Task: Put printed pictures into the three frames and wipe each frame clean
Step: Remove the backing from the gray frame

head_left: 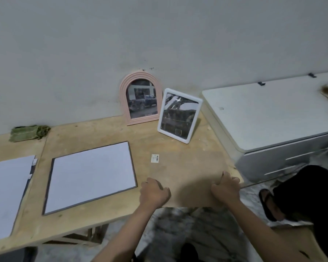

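Note:
A brown backing board (186,171) with a small barcode sticker lies flat at the table's front right. My left hand (154,191) and my right hand (225,189) both grip its near edge. To its left lies a dark-edged frame (90,175) with white paper showing in it. A pink arched frame (140,98) and a white rectangular frame (179,116) stand against the wall, each with a dark picture of a vehicle inside. A green cloth (29,132) lies crumpled at the back left.
White sheets (7,193) lie at the table's left edge. A white printer (273,118) stands to the right of the wooden table (95,133). A seated person in black with a sandal (269,203) is on the floor at the right.

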Demonstrator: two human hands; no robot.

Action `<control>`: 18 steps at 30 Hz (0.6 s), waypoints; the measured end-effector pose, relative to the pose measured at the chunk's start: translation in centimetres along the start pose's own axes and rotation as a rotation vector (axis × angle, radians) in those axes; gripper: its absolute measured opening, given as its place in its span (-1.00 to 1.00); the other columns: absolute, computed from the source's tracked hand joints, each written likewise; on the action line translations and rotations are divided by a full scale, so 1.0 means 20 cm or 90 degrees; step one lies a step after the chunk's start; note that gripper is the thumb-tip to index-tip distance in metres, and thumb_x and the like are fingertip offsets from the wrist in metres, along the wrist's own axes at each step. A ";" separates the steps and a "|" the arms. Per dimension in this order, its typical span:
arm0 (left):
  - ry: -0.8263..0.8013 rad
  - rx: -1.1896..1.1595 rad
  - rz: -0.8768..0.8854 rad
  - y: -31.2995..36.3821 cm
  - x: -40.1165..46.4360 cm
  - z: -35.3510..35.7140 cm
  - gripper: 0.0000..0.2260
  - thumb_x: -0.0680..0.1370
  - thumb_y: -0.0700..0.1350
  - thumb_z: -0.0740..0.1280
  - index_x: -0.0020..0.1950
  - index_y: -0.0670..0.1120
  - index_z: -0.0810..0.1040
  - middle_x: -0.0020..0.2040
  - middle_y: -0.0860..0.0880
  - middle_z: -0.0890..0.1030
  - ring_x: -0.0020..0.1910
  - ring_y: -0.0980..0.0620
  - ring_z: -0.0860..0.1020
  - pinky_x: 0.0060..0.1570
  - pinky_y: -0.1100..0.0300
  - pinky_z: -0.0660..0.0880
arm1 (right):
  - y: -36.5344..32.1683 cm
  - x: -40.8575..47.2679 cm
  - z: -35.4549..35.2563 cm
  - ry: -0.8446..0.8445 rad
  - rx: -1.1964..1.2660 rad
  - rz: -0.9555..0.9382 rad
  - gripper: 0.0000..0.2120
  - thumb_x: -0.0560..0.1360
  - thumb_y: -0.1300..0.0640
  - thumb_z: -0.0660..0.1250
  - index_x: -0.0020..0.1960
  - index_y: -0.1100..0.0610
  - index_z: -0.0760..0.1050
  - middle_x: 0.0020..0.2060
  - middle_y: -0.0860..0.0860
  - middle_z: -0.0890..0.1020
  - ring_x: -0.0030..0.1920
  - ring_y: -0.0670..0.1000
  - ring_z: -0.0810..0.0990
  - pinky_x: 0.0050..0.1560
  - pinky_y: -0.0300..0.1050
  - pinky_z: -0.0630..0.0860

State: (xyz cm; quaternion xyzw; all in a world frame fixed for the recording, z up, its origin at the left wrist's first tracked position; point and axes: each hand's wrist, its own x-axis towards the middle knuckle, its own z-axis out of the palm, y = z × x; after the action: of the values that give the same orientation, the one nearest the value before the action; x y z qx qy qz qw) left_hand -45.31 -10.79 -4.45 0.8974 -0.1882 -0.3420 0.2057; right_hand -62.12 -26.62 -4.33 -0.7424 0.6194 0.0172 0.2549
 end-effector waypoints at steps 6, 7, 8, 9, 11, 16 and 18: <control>0.016 0.106 0.032 0.07 0.03 0.17 -0.35 0.52 0.15 0.28 0.43 -0.23 0.18 0.44 -0.31 0.13 0.42 -0.29 0.16 0.36 -0.02 0.24 | 0.06 0.16 0.03 -0.032 -0.049 -0.086 -0.56 0.25 -0.04 0.23 0.07 0.13 0.34 0.05 0.19 0.44 -0.01 0.17 0.44 -0.13 -0.12 0.33; -0.007 0.132 0.044 0.05 0.04 0.20 -0.27 0.53 0.17 0.25 0.49 -0.26 0.06 0.49 -0.37 -0.02 0.48 -0.33 0.02 0.43 -0.05 0.11 | 0.07 0.17 0.06 -0.052 -0.074 -0.100 -0.51 0.23 -0.06 0.20 0.10 0.13 0.32 0.11 0.21 0.42 0.06 0.19 0.42 -0.06 -0.09 0.36; -0.031 0.164 0.049 0.03 0.05 0.23 -0.20 0.55 0.20 0.21 0.53 -0.26 -0.06 0.50 -0.39 -0.17 0.50 -0.34 -0.14 0.47 -0.06 -0.02 | 0.08 0.19 0.10 -0.068 -0.099 -0.113 -0.44 0.24 -0.07 0.18 0.19 0.14 0.28 0.21 0.25 0.36 0.18 0.24 0.36 0.08 -0.02 0.36; -0.042 0.193 0.054 0.01 0.06 0.25 -0.16 0.55 0.23 0.18 0.54 -0.25 -0.17 0.49 -0.39 -0.28 0.50 -0.32 -0.25 0.48 -0.06 -0.11 | 0.08 0.20 0.14 -0.090 -0.125 -0.122 -0.36 0.30 -0.08 0.19 0.32 0.15 0.18 0.34 0.29 0.22 0.33 0.30 0.21 0.26 0.06 0.28; -0.037 0.216 0.063 -0.02 0.07 0.29 -0.12 0.55 0.26 0.15 0.53 -0.24 -0.28 0.47 -0.36 -0.37 0.49 -0.30 -0.32 0.48 -0.08 -0.15 | 0.09 0.20 0.19 -0.137 -0.164 -0.124 -0.25 0.47 -0.11 0.16 0.49 0.14 -0.11 0.45 0.32 -0.16 0.45 0.34 -0.21 0.43 0.19 -0.01; -0.026 0.217 0.073 -0.04 0.09 0.34 -0.12 0.56 0.26 0.14 0.52 -0.23 -0.31 0.49 -0.31 -0.38 0.50 -0.28 -0.33 0.47 -0.11 -0.12 | 0.13 0.20 0.27 -0.109 -0.161 -0.151 -0.26 0.53 -0.13 0.09 0.51 0.16 -0.20 0.45 0.29 -0.32 0.41 0.30 -0.44 0.41 0.30 -0.13; -0.019 0.201 0.078 -0.04 0.09 0.34 -0.13 0.56 0.24 0.16 0.53 -0.22 -0.29 0.49 -0.29 -0.38 0.50 -0.26 -0.34 0.47 -0.10 -0.12 | 0.13 0.20 0.27 -0.094 -0.149 -0.154 -0.27 0.53 -0.10 0.12 0.51 0.17 -0.16 0.46 0.28 -0.25 0.44 0.28 -0.38 0.43 0.25 -0.09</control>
State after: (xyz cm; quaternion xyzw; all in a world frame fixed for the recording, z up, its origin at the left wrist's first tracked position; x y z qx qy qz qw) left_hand -48.65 -12.56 -10.41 0.9002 -0.2970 -0.3083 0.0796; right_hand -62.03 -28.32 -11.21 -0.8330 0.4987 0.1128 0.2115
